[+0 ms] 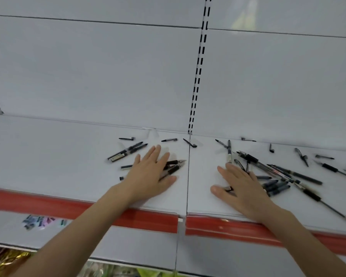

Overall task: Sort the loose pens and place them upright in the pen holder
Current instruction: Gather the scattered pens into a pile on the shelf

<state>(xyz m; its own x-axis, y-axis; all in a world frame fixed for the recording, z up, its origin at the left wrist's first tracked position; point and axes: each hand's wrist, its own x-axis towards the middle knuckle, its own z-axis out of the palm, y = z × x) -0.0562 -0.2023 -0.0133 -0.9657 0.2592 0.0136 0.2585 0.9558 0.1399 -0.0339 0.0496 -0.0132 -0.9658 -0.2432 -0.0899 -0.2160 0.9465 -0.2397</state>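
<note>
While loose pens [277, 185] litter shelf [58, 152], L hand [151, 172] & R hand [242, 185] press flat on some, fingers [156, 153] straight, slightly spread.

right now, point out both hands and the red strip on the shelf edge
left hand [150, 173], head view, on the back of the hand
right hand [243, 186], head view, on the back of the hand
red strip [48, 199], head view, on a bare stretch toward its left end

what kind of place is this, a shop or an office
Probably a shop: a white shelf with a red price strip on its front edge, a slotted upright in the back panel, loose pens scattered on it.
</note>
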